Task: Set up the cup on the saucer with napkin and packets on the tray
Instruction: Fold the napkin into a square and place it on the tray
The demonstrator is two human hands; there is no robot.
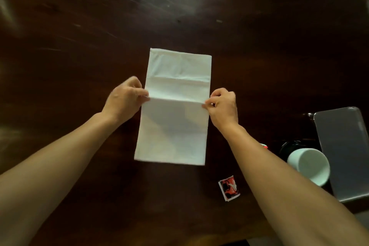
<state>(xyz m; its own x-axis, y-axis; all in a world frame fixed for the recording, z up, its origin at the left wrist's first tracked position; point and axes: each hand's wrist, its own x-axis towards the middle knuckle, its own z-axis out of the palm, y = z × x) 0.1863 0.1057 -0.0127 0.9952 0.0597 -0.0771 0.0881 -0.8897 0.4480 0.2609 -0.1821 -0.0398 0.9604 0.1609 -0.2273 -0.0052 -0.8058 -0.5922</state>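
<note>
A white napkin [175, 126] lies lengthwise on the dark wooden table [79, 26], with a raised fold running across its middle. My left hand [125, 99] pinches the left end of that fold and my right hand [223, 106] pinches the right end. A white cup [309, 166] lies tipped on its side at the right, next to a dark saucer [289, 146]. A grey metal tray [345, 150] sits at the far right. A red and white packet [229, 188] lies near the front, and another packet [264, 145] peeks out behind my right forearm.
The table's front edge runs along the bottom of the view, with floor showing below it. A small dark round object [309, 115] sits just left of the tray's far corner.
</note>
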